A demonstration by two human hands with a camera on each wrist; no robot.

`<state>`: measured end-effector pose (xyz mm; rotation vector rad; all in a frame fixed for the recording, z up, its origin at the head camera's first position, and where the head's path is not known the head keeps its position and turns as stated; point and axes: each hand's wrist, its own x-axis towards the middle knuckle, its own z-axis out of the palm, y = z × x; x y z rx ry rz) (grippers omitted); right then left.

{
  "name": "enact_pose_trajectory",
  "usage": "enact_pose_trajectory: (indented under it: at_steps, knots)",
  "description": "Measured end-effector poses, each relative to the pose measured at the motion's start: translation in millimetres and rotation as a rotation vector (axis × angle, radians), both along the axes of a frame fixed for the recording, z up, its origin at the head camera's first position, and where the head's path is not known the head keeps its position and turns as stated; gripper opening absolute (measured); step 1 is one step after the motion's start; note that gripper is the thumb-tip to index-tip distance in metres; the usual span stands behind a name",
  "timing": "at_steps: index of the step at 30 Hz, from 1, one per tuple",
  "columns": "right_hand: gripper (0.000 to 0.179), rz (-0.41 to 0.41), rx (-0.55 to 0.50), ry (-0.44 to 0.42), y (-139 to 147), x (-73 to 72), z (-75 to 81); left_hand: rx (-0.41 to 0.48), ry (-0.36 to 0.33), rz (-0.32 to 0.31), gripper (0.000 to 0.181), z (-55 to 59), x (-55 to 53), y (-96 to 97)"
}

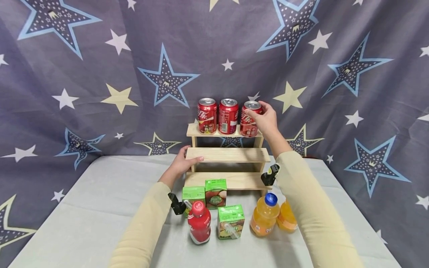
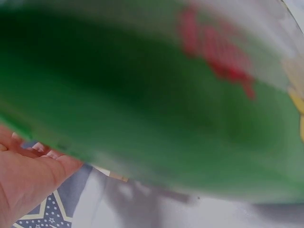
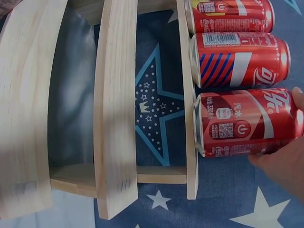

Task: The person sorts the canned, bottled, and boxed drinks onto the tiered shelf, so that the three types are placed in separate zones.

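Observation:
A three-tier wooden display stand (image 1: 228,155) stands on the table against the curtain. My right hand (image 1: 268,121) grips a red soda can (image 1: 248,125) at the right end of the top tier, thumb in front and fingers round the far side. In the right wrist view that can (image 3: 242,123) stands with its base at the board. Two more red cans, a middle one (image 1: 228,118) and a left one (image 1: 207,117), stand beside it. My left hand (image 1: 181,163) holds the left end of the middle tier, thumb on top; its other fingers are partly hidden.
Before the stand are green drink cartons (image 1: 231,222), a red bottle (image 1: 199,225), a blue-capped orange drink bottle (image 1: 264,217) and another orange bottle (image 1: 286,217) partly behind my right sleeve. A blurred green carton (image 2: 118,109) fills most of the left wrist view.

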<state>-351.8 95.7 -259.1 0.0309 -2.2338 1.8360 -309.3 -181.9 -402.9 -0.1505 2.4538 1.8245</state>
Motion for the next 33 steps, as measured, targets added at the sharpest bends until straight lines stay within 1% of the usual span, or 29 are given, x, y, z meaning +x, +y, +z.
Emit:
enact_pose_trajectory:
  at_steps: [7, 13, 16, 19, 25, 33]
  knots:
    - [0.07, 0.016, 0.11, -0.013, 4, -0.7, -3.5, 0.001, 0.015, -0.014, 0.091, -1.5, 0.0, -1.0]
    - [0.078, 0.032, 0.201, -0.036, 10, 0.1, -4.7, -0.004, 0.013, -0.009, 0.091, -1.0, 0.0, -1.1]
    - [0.081, 0.04, 0.226, -0.041, 11, -0.1, -5.6, -0.001, 0.011, -0.012, 0.091, 0.1, 0.7, -1.1]
    - [0.083, 0.035, 0.21, -0.035, 10, -0.4, -6.4, -0.002, 0.011, -0.015, 0.092, 0.1, 0.7, -0.8]
    - [0.078, 0.021, 0.144, -0.039, 10, -0.5, -7.6, -0.001, 0.017, -0.011, 0.091, -2.6, -1.3, -1.4]
    - [0.077, 0.056, 0.152, -0.066, 16, -6.8, -7.9, -0.009, 0.012, -0.013, 0.092, -1.6, -1.9, -1.6]
